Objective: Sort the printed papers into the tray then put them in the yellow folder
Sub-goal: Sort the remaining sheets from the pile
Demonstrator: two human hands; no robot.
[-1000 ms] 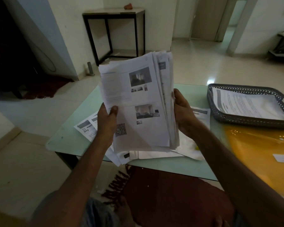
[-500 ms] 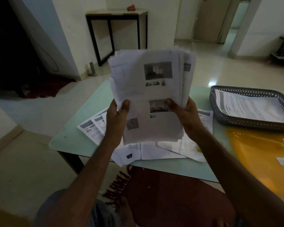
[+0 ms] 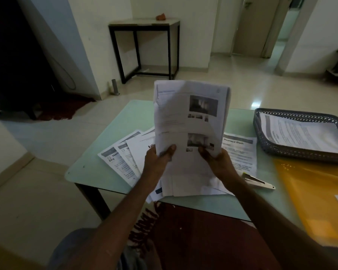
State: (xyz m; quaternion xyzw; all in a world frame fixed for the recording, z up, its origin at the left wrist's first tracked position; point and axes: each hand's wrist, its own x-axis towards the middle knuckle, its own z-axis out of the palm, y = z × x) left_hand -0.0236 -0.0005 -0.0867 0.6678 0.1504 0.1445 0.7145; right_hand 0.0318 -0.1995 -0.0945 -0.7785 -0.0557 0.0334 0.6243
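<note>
A stack of printed papers (image 3: 185,121) stands upright above the table, its lower edge down among loose sheets. My left hand (image 3: 158,162) grips its lower left side and my right hand (image 3: 219,162) grips its lower right side. More printed sheets (image 3: 125,154) lie fanned on the table under and beside the stack. At the right a dark mesh tray (image 3: 285,151) holds several printed pages. A yellow folder (image 3: 316,195) lies flat in front of the tray.
The pale green table (image 3: 90,168) has a rounded left corner. A stapler (image 3: 260,182) lies near my right wrist. A dark red rug (image 3: 199,238) covers the floor below. A black-framed side table (image 3: 144,47) stands against the far wall.
The fanned stack has been squared together into a neat block and lowered toward the table. Both hands slid to its lower edge.
</note>
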